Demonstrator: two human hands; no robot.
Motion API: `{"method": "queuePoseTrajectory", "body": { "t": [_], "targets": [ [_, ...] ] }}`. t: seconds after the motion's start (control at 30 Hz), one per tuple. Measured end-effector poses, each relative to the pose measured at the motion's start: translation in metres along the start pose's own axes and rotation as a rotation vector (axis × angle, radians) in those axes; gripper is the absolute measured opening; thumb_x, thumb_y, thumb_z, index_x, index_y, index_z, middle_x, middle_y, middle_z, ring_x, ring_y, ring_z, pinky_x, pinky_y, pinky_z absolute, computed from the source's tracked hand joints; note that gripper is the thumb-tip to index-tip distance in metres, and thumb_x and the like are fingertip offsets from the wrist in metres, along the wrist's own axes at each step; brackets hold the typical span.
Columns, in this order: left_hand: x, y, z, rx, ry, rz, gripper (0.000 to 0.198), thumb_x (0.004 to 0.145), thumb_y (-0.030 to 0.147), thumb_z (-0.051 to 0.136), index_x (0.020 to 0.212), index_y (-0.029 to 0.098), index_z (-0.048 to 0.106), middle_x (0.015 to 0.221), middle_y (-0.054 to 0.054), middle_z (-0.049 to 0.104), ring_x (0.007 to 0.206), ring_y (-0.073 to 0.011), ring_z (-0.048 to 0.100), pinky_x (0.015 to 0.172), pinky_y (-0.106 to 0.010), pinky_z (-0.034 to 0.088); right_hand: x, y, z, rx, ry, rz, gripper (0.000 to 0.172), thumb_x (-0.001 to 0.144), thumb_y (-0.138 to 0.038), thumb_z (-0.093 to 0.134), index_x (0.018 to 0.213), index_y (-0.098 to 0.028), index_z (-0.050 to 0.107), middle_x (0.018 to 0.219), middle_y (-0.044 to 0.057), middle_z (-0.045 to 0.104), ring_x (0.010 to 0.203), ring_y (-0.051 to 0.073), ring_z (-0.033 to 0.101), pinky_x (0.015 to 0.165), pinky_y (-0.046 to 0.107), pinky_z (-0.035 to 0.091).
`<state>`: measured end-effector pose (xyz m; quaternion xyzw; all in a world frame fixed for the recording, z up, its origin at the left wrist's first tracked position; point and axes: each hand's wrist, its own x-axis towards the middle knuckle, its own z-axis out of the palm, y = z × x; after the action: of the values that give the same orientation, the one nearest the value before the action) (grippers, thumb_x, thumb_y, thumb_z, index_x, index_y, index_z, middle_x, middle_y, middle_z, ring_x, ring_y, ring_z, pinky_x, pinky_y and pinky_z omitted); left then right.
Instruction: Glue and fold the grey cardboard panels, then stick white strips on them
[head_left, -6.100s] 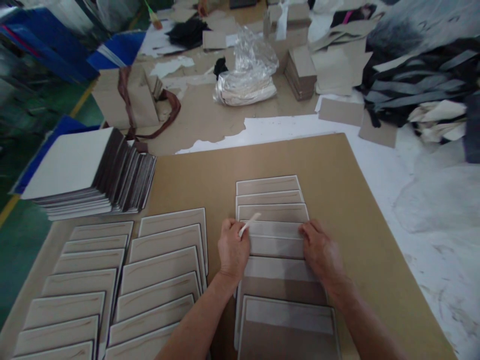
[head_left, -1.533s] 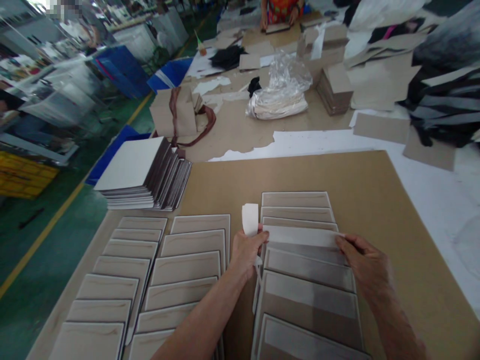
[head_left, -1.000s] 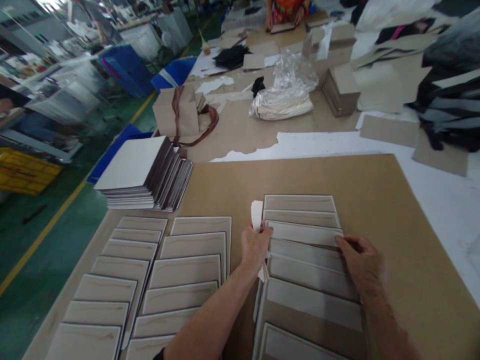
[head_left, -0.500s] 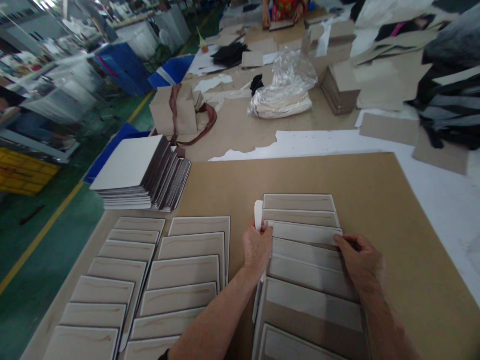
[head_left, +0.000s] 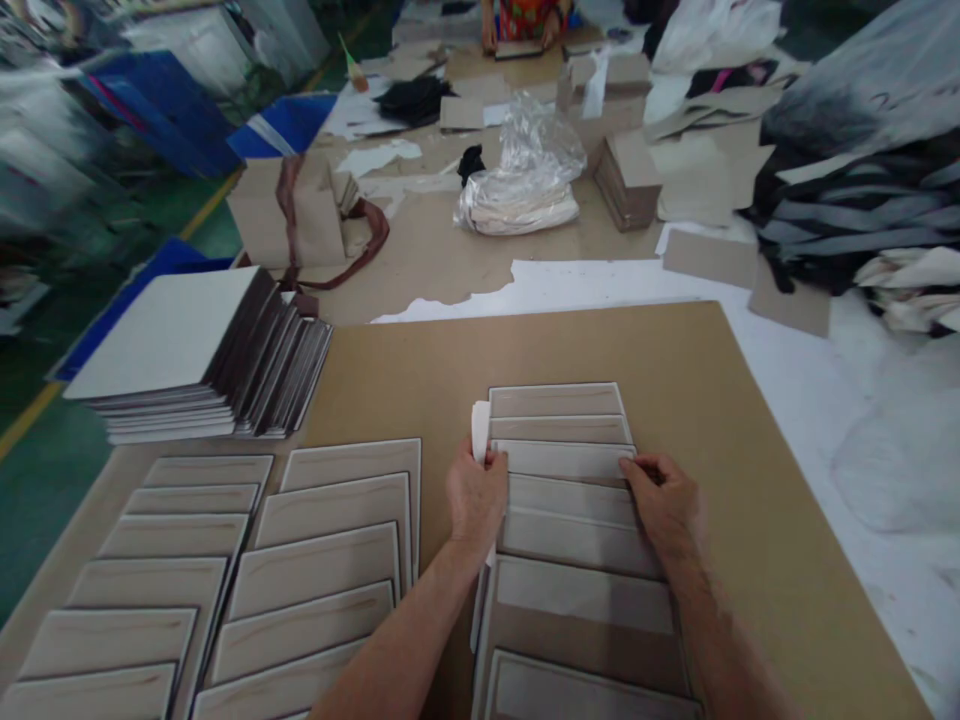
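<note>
My left hand (head_left: pixel 478 500) is closed around a thin bundle of white strips (head_left: pixel 480 425), which stick up beyond its fingers. Its thumb and fingertip are also at the left end of a pale strip (head_left: pixel 566 459). That strip lies across one of the overlapping beige panels (head_left: pixel 592 625) in the column in front of me. At the strip's right end my right hand (head_left: pixel 666 500) pinches its corner between thumb and index finger. Pale bands also cross the panels nearer me. My forearms cover parts of the board and panels.
Two more columns of overlapping panels (head_left: pixel 322 570) lie to the left. Behind them stands a stack of white-topped boards (head_left: pixel 165 320). Farther back are a clear plastic bag (head_left: pixel 525 165), cardboard stacks (head_left: pixel 630 175) and black-grey fabric (head_left: pixel 847 220). A co-worker's hands (head_left: pixel 551 30) are across the table.
The whole view has shifted, so the table and both hands appear farther left. Both hands stay at the two ends of the same pale strip, with little other movement.
</note>
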<state>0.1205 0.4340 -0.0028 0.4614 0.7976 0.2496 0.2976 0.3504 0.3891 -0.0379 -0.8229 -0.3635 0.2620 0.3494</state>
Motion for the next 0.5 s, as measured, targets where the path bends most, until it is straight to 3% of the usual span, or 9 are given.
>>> {"method": "queuePoseTrajectory", "body": {
  "t": [0.5],
  "targets": [
    [-0.0049,0.0041,-0.0011,0.104,0.005,0.028,0.005,0.08,0.021,0.061,0.085,0.021,0.061,0.067,-0.001,0.066,0.062,-0.0186,0.063,0.06,-0.025,0.039,0.0002,-0.0104,-0.0008,-0.052,-0.028,-0.008,0.035,0.07,-0.055,0.059,0.073,-0.022,0.066,0.07,0.007,0.068,0.067,0.026,0.061,0.062,0.033,0.042]
  ]
}}
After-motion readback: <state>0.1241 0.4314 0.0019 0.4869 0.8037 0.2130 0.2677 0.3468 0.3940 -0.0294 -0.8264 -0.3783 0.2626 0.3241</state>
